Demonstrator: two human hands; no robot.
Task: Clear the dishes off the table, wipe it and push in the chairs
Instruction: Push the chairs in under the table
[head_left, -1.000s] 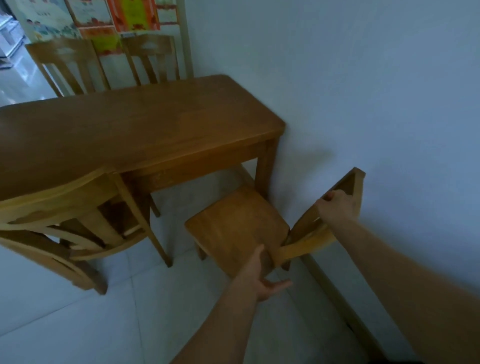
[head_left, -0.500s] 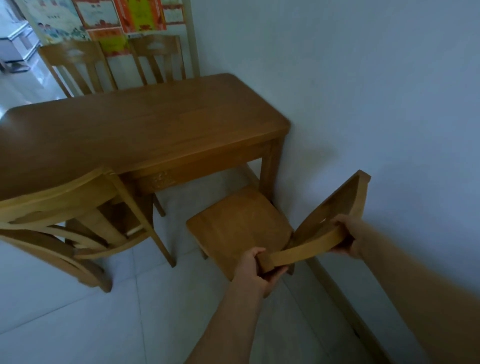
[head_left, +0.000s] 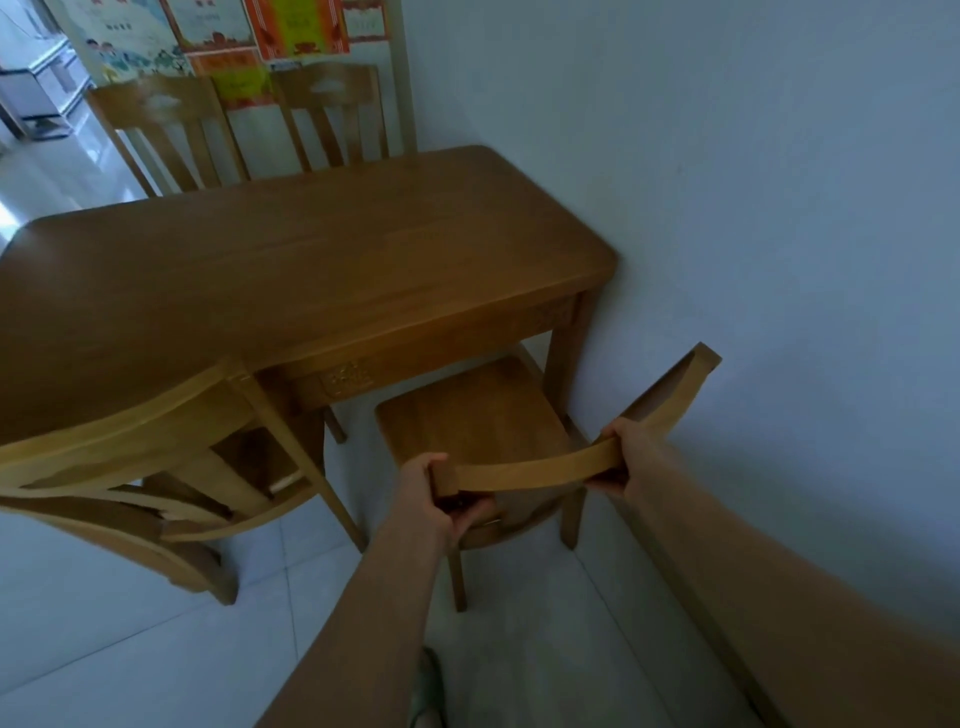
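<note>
A bare wooden table (head_left: 311, 260) stands with its right end against the wall. A wooden chair (head_left: 483, 415) is at its near right corner, the front of its seat just under the table edge. My left hand (head_left: 436, 493) grips the left end of its curved top rail. My right hand (head_left: 631, 457) grips the same rail further right. A second chair (head_left: 130, 467) stands at the near left, its seat under the table. Two more chairs (head_left: 332, 114) are on the far side.
A pale wall (head_left: 753, 234) runs along the right, with a wooden skirting board (head_left: 691, 597) at its foot. Colourful posters (head_left: 218, 31) hang on the far wall. The floor is pale tile (head_left: 156, 649). My foot (head_left: 428, 691) shows at the bottom.
My left hand went from open beside the seat to gripping the rail's left end. My right hand slid down from the rail's upper end. The chair has moved toward the table.
</note>
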